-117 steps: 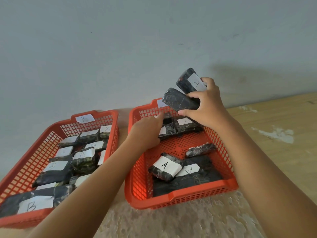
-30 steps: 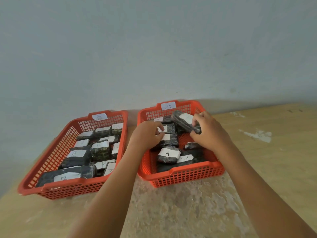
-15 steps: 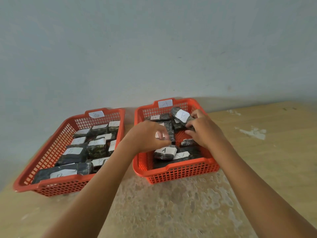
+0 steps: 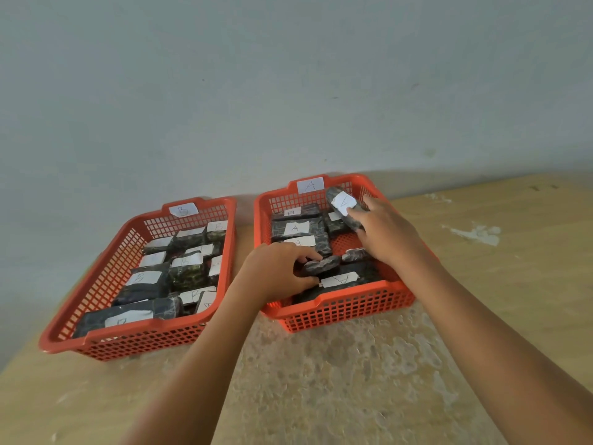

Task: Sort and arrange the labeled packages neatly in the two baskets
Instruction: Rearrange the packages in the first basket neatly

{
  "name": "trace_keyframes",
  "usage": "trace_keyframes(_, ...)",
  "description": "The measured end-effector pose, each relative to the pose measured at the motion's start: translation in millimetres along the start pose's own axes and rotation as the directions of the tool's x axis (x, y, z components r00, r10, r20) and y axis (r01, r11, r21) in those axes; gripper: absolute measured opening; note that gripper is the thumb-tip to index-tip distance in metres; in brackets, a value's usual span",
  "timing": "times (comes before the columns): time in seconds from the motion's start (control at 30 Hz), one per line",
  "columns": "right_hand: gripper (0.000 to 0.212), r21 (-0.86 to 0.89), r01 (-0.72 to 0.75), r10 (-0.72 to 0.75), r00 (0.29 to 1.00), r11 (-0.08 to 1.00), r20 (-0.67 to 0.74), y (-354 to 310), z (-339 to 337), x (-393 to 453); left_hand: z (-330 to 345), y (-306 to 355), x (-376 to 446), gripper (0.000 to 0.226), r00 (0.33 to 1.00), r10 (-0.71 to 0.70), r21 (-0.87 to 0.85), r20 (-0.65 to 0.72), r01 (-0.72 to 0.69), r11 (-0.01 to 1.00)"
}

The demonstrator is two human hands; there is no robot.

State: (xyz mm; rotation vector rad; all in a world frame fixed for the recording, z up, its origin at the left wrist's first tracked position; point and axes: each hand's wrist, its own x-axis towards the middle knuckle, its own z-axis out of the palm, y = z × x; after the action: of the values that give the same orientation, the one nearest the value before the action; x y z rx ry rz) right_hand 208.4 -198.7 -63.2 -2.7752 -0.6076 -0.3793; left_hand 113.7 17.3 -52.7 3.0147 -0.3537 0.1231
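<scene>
Orange plastic mesh forms both baskets on the pale wooden desk (image 4: 481, 316): the B basket (image 4: 106, 284) sits at lower left of the frame, packed with dark wrapped packages carrying white paper labels, several marked B, lying flat and mostly touching one another. Just right of it, near the frame's middle, the A basket (image 4: 346, 311) holds fewer packages, with bare mesh floor showing toward its right side. The left hand (image 4: 276, 271) reaches over the A basket's near left corner and its curled fingers pinch a small dark package (image 4: 321, 265) turned so no label shows; it lies above a flat package with a white label (image 4: 340, 279). Behind that, three labelled packages, two readable as A (image 4: 296, 229), lie in a row along the basket's left half. Further right, the right hand (image 4: 385, 232) grips a tilted package (image 4: 345, 208) by its lower end, thumb on the label side, label up, raised above the basket's far right part. The packages look like soft, light bundles in slick plastic wrap, likely to give under pressure and slide on each other; I judge the safest hold is across the short sides near the middle, not on the paper label.
</scene>
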Motion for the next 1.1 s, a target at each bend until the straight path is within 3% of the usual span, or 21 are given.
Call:
trace_keyframes(0.23,0.022,0.038,-0.019,0.019,1.0,0.999,0.012,-2,-3,-4,0,0,2,0.046,1.0,-0.015,-0.005,0.004,0.015,1.0)
trace_keyframes(0.4,0.038,0.137,0.057,-0.067,0.995,0.989,0.071,2,-9,-8,2,-1,1,0.037,0.999,-0.012,-0.043,-0.052,0.009,0.999)
trace_keyframes(0.57,0.032,-0.11,0.145,-0.117,0.966,0.983,0.233,-1,-8,-6,1,1,0,0.029,0.996,-0.045,-0.162,-0.077,0.032,0.986)
trace_keyframes(0.7,0.019,0.024,0.103,-0.105,0.978,0.994,0.182,0,-13,-7,-1,1,0,0.028,0.995,-0.061,-0.225,-0.077,0.042,0.974)
trace_keyframes(0.87,0.015,0.427,-0.036,-0.004,0.996,0.904,0.092,11,-29,-5,-1,1,-1,0.03,0.989,-0.072,-0.267,-0.13,0.035,0.963)
trace_keyframes(0.97,0.019,0.501,-0.091,0.109,0.994,0.861,-0.007,19,-34,-10,-1,-1,-2,0.036,0.987,-0.082,-0.235,-0.137,0.048,0.971)
trace_keyframes(1.1,0.022,0.558,-0.034,0.157,0.972,0.829,-0.174,17,-23,-28,-6,2,-5,0.038,1.0,0.005,-0.195,-0.004,-0.006,0.981)
